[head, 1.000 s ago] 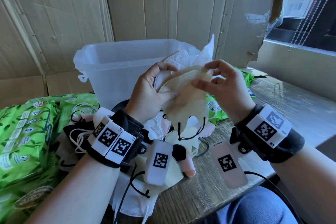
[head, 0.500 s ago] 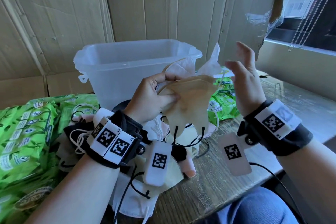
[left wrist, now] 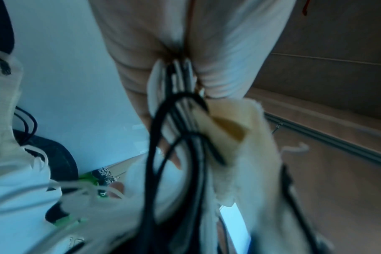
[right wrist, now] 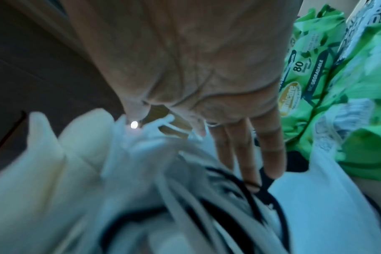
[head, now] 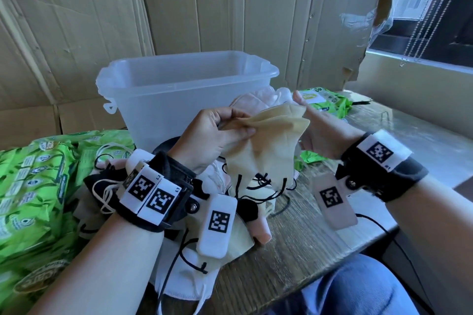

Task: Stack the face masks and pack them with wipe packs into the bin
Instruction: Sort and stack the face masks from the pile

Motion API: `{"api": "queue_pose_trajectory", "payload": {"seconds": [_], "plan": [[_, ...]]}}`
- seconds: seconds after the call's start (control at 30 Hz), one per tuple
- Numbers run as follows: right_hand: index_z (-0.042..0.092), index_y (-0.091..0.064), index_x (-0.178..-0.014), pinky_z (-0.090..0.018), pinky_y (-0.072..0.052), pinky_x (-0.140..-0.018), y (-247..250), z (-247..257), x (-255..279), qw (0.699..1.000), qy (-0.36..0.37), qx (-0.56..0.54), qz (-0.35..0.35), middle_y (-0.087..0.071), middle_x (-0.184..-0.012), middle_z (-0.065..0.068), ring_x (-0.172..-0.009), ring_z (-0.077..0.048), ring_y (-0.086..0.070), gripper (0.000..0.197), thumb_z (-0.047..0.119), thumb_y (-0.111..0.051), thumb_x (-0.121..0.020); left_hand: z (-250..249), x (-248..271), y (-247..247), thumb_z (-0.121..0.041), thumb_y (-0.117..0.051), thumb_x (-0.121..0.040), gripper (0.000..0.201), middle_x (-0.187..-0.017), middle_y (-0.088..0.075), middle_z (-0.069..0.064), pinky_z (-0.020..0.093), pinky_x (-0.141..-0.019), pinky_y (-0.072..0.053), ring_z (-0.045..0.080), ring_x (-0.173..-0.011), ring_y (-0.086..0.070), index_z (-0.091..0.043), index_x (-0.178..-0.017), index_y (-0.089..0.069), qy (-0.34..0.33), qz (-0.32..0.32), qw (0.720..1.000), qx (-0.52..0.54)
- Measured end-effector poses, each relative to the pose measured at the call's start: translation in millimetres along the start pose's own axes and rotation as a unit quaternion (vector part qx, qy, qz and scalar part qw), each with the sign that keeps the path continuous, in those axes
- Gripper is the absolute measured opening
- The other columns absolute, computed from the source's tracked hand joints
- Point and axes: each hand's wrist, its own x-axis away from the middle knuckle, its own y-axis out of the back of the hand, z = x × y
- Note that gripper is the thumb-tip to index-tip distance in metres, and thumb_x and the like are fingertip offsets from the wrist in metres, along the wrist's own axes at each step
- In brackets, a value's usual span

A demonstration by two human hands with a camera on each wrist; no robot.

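Observation:
My left hand [head: 238, 123] grips a stack of face masks [head: 266, 146] above the table, a cream mask in front and pale pink and white ones behind, black ear loops hanging below. The left wrist view shows the mask edges [left wrist: 250, 137] and loops pinched between thumb and fingers. My right hand [head: 314, 123] lies flat against the stack's right side, thumb up; its straight fingers [right wrist: 246, 154] run along the masks [right wrist: 54, 171]. The translucent bin [head: 166, 100] stands just behind the hands. Green wipe packs lie at the left [head: 30, 181] and behind my right hand [head: 325, 100].
More loose masks [head: 194, 276] with tangled black and white loops lie on the wooden table [head: 294, 250] under my wrists. Cardboard walls close off the back and left. A window ledge [head: 422, 71] runs along the right. My knee is below the table's front edge.
My right hand let go of the cream mask's top, lifted away open, and has now come back down flat against the stack's right side. The left hand kept its grip.

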Motion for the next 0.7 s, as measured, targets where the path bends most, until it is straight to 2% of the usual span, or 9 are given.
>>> {"api": "queue_pose_trajectory", "payload": {"seconds": [0.1,0.17,0.23,0.3,0.33,0.43,0.5,0.63,0.7], "plan": [[0.002,-0.056,-0.121,-0.039,-0.052,-0.088,-6.7,-10.7,-4.0,0.998,0.018,-0.055,0.024,-0.064,-0.115,-0.017,-0.102,-0.026,-0.062,0.047,0.038,-0.051,-0.09,-3.0,0.9,-0.5,0.001,-0.067,-0.07,0.016,-0.062,-0.068,-0.01,0.012,-0.061,-0.051,0.001,-0.057,-0.06,-0.015,-0.073,-0.065,0.008,0.0,1.0,0.024],[0.004,-0.065,-0.107,-0.033,-0.054,-0.076,-8.2,-13.2,-3.3,0.995,0.045,-0.087,0.033,-0.07,-0.094,-0.013,-0.084,-0.021,-0.067,0.027,0.01,-0.048,-0.086,-5.1,1.6,0.5,-0.01,-0.068,-0.063,0.009,-0.062,-0.068,-0.008,0.014,-0.058,-0.051,0.004,-0.055,-0.061,-0.019,-0.064,-0.069,0.019,-0.003,0.999,0.026],[0.008,-0.07,-0.076,-0.024,-0.049,-0.056,-5.9,-12.2,-1.7,0.992,0.089,-0.085,-0.003,-0.067,-0.066,-0.006,-0.057,-0.014,-0.062,0.025,-0.004,-0.049,-0.079,-5.8,1.5,1.4,-0.016,-0.069,-0.062,0.004,-0.062,-0.067,-0.006,0.015,-0.057,-0.051,0.005,-0.055,-0.06,-0.02,-0.06,-0.069,0.026,-0.007,0.999,0.019],[0.006,-0.069,-0.076,-0.026,-0.049,-0.058,2.1,-11.3,-3.3,0.989,0.13,-0.06,-0.04,-0.066,-0.071,-0.007,-0.06,-0.016,-0.061,0.016,-0.003,-0.07,-0.063,-6.1,1.1,1.7,-0.019,-0.068,-0.063,0.002,-0.067,-0.068,-0.003,0.017,-0.061,-0.051,0.008,-0.06,-0.061,-0.019,-0.065,-0.068,0.031,-0.011,0.999,0.009],[0.005,-0.068,-0.079,-0.027,-0.05,-0.06,5.1,-9.5,-2.9,0.986,0.142,-0.039,-0.073,-0.067,-0.075,-0.007,-0.063,-0.016,-0.061,0.027,0.003,-0.079,-0.055,-5.4,0.6,2.0,-0.021,-0.068,-0.063,0.007,-0.071,-0.068,0.0,0.02,-0.066,-0.051,0.011,-0.065,-0.062,-0.017,-0.069,-0.067,0.031,-0.013,0.999,0.0],[0.007,-0.064,-0.079,-0.023,-0.049,-0.053,14.5,0.0,-0.1,0.962,0.198,-0.015,-0.188,-0.068,-0.066,0.001,-0.056,-0.011,-0.061,0.012,0.005,-0.072,-0.071,0.7,-2.5,5.1,-0.023,-0.07,-0.069,0.02,-0.087,-0.067,0.01,0.034,-0.084,-0.047,0.019,-0.082,-0.06,-0.009,-0.083,-0.068,0.033,-0.039,0.998,-0.038],[0.006,-0.062,-0.083,-0.025,-0.052,-0.055,22.5,8.7,4.0,0.936,0.241,-0.035,-0.255,-0.069,-0.064,0.004,-0.057,-0.01,-0.062,0.009,0.0,-0.065,-0.078,6.5,-5.7,8.1,-0.014,-0.071,-0.076,0.01,-0.09,-0.068,0.011,0.038,-0.088,-0.046,0.021,-0.084,-0.06,-0.011,-0.085,-0.068,0.044,-0.068,0.995,-0.059],[0.003,-0.059,-0.097,-0.036,-0.054,-0.067,25.4,25.2,15.7,0.922,0.282,0.005,-0.266,-0.066,-0.079,-0.006,-0.071,-0.021,-0.061,0.052,0.014,-0.085,-0.053,17.0,-11.2,15.6,-0.005,-0.069,-0.081,0.023,-0.089,-0.065,-0.002,0.031,-0.086,-0.045,0.015,-0.087,-0.06,-0.023,-0.082,-0.055,0.026,-0.142,0.985,-0.098],[0.013,-0.057,-0.087,-0.032,-0.053,-0.06,17.2,30.3,22.2,0.938,0.246,0.1,-0.222,-0.065,-0.074,-0.001,-0.064,-0.015,-0.06,0.047,0.007,-0.085,-0.049,17.2,-10.4,16.7,-0.005,-0.068,-0.082,0.031,-0.099,-0.063,-0.005,0.031,-0.087,-0.043,0.016,-0.097,-0.058,-0.029,-0.085,-0.05,-0.014,-0.154,0.978,-0.142]]}}
